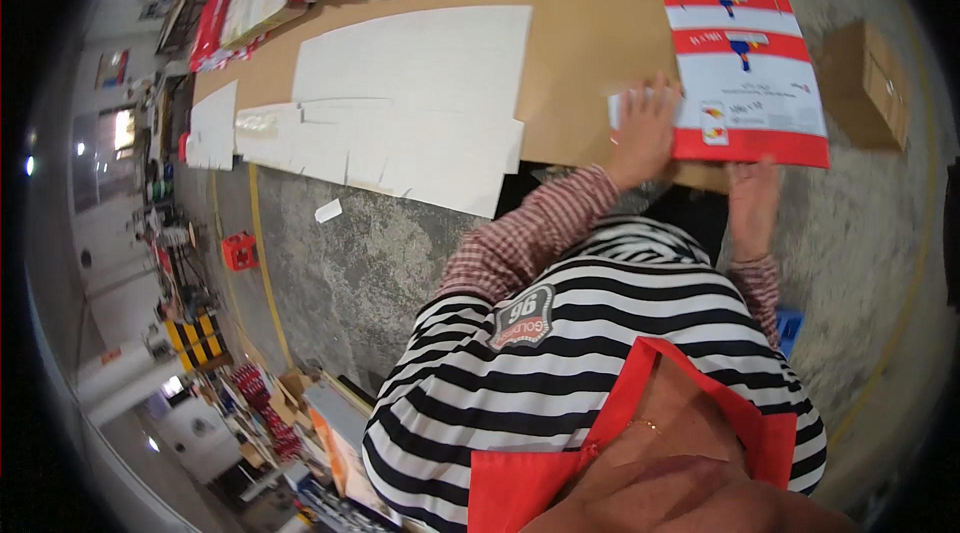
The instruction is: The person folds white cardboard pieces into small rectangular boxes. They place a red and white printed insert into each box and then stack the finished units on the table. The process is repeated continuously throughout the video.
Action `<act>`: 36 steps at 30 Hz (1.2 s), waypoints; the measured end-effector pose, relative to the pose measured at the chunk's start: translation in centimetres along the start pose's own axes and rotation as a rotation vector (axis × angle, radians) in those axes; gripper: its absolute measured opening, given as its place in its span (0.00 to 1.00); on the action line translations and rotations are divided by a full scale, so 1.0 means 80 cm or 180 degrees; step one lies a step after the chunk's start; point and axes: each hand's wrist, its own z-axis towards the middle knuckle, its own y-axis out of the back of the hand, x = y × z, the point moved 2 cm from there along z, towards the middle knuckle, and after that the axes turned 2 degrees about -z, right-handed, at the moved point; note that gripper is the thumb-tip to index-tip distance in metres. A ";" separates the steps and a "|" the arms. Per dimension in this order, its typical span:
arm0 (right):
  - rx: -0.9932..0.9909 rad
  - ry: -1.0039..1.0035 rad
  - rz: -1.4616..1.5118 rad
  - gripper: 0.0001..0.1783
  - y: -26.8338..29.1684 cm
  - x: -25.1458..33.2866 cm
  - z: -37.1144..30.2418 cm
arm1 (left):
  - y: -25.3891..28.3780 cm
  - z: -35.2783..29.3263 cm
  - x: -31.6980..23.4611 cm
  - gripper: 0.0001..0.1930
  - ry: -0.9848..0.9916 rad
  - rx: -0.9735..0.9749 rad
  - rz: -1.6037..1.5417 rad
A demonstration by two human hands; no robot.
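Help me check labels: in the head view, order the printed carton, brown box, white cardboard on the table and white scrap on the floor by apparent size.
Largest to smallest, as they look:
1. white cardboard
2. printed carton
3. brown box
4. white scrap

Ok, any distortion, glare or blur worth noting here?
Head view: dark, curved fisheye border at the sides; a light glares at far left; the left hand looks slightly smeared, perhaps from motion; the striped shirt shows crisper edges.

Seemingly blurred print marks the flat carton (742, 83); lettering and numerals fill the shirt badge (522, 319).
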 end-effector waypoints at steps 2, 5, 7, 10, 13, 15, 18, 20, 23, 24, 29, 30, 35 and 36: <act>0.0322 0.0513 -0.1695 0.34 -0.071 -0.047 0.015 | -0.008 0.011 -0.019 0.33 0.0088 -0.0307 -0.0484; 0.0870 0.1119 -0.2649 0.35 -0.129 -0.044 0.105 | 0.066 0.006 -0.014 0.34 0.0143 -0.1335 -0.1284; 0.1352 0.0794 -0.2307 0.35 -0.174 -0.003 0.203 | 0.112 -0.024 0.019 0.33 0.0254 -0.1637 -0.1057; 0.2092 -0.0292 -0.2535 0.36 -0.246 0.025 0.350 | 0.172 -0.092 0.082 0.34 0.0789 -0.1155 -0.0147; 0.2575 -0.0802 -0.3448 0.37 -0.336 -0.009 0.410 | 0.191 -0.167 0.133 0.46 0.1492 -0.0671 0.0634; 0.2783 -0.0850 -0.4038 0.37 -0.382 -0.039 0.440 | 0.201 -0.190 0.139 0.51 0.1586 -0.0376 0.0673; 0.2800 -0.0808 -0.4496 0.37 -0.407 -0.089 0.507 | 0.188 -0.201 0.125 0.57 0.1571 -0.0227 0.0871; 0.2607 -0.0566 -0.4471 0.37 -0.425 -0.128 0.541 | 0.178 -0.195 0.134 0.57 0.1616 -0.0189 0.1029; 0.2306 -0.0081 -0.4457 0.35 -0.438 -0.156 0.576 | 0.167 -0.186 0.144 0.54 0.1596 -0.0174 0.1073; 0.2217 -0.0042 -0.4574 0.36 -0.437 -0.177 0.572 | 0.168 -0.191 0.141 0.54 0.1646 -0.0186 0.1055; 0.2274 -0.0451 -0.4282 0.36 -0.405 -0.171 0.556 | 0.177 -0.197 0.131 0.52 0.1752 -0.0142 0.0690; 0.2297 -0.0561 -0.4188 0.36 -0.402 -0.165 0.555 | 0.186 -0.193 0.129 0.52 0.1730 -0.0099 0.0547; 0.2483 -0.0800 -0.3846 0.38 -0.409 -0.170 0.521 | 0.227 -0.154 0.165 0.49 0.1730 -0.0785 -0.1551; 0.2452 -0.0646 -0.4038 0.38 -0.405 -0.162 0.529 | 0.235 -0.123 0.188 0.48 0.1700 -0.0881 -0.2252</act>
